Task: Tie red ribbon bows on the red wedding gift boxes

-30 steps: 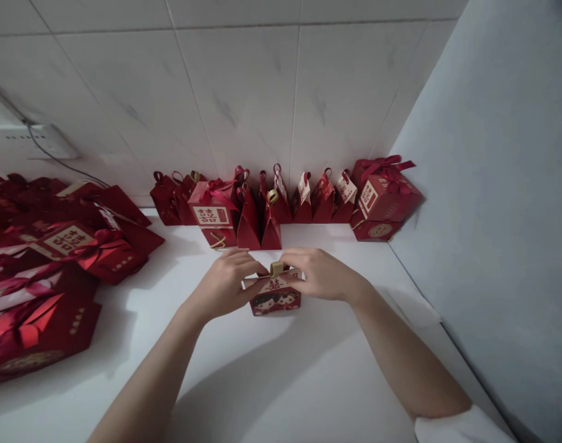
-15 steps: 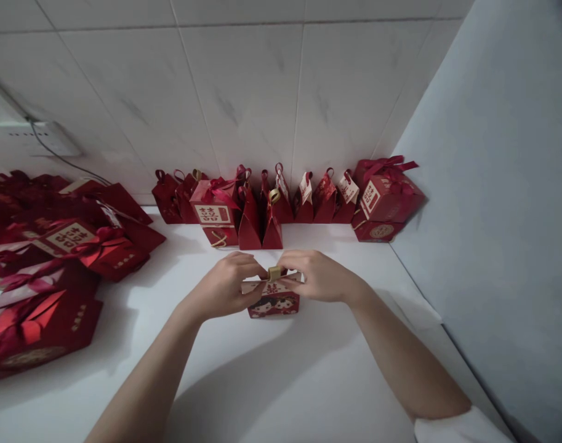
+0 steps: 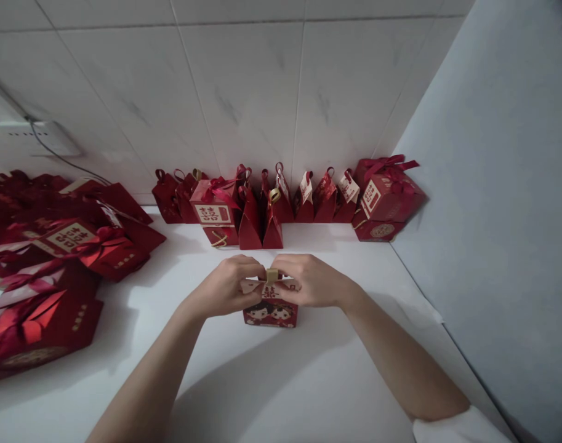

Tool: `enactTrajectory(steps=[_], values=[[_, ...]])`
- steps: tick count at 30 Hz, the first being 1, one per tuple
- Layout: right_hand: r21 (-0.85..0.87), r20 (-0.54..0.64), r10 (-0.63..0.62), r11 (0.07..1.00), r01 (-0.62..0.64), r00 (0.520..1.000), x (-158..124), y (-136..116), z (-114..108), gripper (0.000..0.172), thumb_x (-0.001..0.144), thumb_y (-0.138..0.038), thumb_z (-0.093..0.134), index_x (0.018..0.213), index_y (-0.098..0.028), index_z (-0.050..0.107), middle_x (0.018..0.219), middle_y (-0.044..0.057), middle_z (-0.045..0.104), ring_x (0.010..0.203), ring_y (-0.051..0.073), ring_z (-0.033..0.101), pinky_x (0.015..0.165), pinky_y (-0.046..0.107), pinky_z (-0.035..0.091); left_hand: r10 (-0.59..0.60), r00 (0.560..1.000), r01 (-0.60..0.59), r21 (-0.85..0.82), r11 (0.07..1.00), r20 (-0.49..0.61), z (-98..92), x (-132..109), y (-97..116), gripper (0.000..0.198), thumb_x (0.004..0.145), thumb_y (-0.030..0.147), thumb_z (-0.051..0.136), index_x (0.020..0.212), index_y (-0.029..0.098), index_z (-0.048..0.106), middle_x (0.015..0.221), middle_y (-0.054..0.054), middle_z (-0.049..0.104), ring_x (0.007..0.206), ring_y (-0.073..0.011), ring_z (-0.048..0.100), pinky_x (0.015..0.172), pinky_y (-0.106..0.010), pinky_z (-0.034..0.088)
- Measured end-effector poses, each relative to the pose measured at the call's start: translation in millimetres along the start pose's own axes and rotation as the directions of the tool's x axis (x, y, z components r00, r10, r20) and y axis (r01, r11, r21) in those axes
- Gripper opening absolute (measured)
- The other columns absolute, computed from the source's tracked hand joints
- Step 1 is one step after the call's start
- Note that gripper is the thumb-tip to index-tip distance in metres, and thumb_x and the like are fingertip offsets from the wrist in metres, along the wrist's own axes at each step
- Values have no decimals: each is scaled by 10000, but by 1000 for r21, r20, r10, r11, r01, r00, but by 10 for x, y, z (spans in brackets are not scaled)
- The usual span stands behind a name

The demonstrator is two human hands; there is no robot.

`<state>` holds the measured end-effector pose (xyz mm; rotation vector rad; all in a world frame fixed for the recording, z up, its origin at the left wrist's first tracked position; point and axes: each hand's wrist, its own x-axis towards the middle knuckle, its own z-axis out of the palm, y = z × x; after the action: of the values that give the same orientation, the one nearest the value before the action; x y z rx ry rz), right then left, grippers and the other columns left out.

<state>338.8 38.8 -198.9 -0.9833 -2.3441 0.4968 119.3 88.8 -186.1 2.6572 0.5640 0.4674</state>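
Observation:
A small red gift box (image 3: 270, 312) with two cartoon faces on its front stands on the white table, its pale top flaps carrying red characters. A gold ribbon loop (image 3: 272, 275) sticks up from the middle of its top. My left hand (image 3: 232, 284) pinches the left part of the top edge between thumb and fingers. On the other side, my right hand (image 3: 311, 282) pinches the right part close to the loop. Both hands' fingers partly cover the flaps.
Along the tiled wall (image 3: 244, 80) runs a row of red gift boxes (image 3: 325, 206). A bow-tied box (image 3: 386, 206) ends it at the right. More red boxes (image 3: 40, 307) are piled at the left, below a wall socket (image 3: 54, 138). A pale panel (image 3: 502, 203) borders the right side.
The gift box has come slightly closer and to the left, showing more of its front. My right hand has shifted left, nearer to the gold loop.

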Motion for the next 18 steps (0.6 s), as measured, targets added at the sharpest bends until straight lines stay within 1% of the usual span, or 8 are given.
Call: enactTrajectory(steps=[3,6,9,10,11,13,15,18], values=[[1,-8,38,999,-38,999,-11,24,-18,15,892,-177,561,885,-189,569,843,23,601,752,154,555,687,260,415,-27,999,27,3,1000,-17,-36,12,9,68,839,148,556,801,175,605,706,-12,586,666,-145,516,647,-264,408],[42,7,99,994,-99,995,-28,18,-77,48,917,-238,579,932,-200,604,887,23,644,796,162,590,719,271,437,-84,996,84,-11,996,37,-103,15,48,80,881,224,578,864,183,645,763,-14,645,702,-147,556,680,-268,410],[169,-13,95,981,-92,995,-30,-30,-117,192,884,-319,662,1049,-229,619,1006,16,678,868,158,619,750,264,461,-108,991,114,-76,991,83,-137,13,81,175,869,359,655,927,197,683,862,-21,698,775,-153,609,740,-272,429],[213,-39,85,974,-75,996,-25,-50,-115,205,877,-336,674,1046,-231,627,1002,14,679,864,153,621,749,258,466,-101,992,109,-96,989,76,-130,14,84,198,860,385,670,915,196,691,866,-23,704,776,-151,615,746,-272,432],[246,-72,76,968,-56,995,-16,-68,-104,177,881,-343,670,1011,-225,640,963,11,678,839,146,617,738,253,468,-84,994,91,-112,990,62,-113,17,82,202,861,390,672,889,192,696,853,-25,706,766,-148,616,746,-274,434],[268,-149,73,963,-31,986,6,-93,-62,126,905,-331,640,893,-207,656,839,3,660,760,133,597,706,249,459,-34,999,37,-129,991,24,-56,29,70,205,888,366,644,821,179,698,795,-33,702,733,-146,608,736,-281,435],[259,-228,97,965,-36,969,29,-102,-7,146,899,-313,648,816,-194,655,763,-5,644,700,125,580,678,251,445,9,1000,-12,-134,991,-24,13,46,56,257,915,341,605,749,164,691,716,-42,679,677,-143,584,698,-285,432],[271,-300,145,961,-61,943,53,-100,59,134,861,-280,693,770,-186,663,722,-11,651,656,116,578,638,247,428,11,995,-25,-139,990,-101,88,65,49,325,925,329,581,671,146,670,625,-42,623,594,-130,527,609,-269,411]])
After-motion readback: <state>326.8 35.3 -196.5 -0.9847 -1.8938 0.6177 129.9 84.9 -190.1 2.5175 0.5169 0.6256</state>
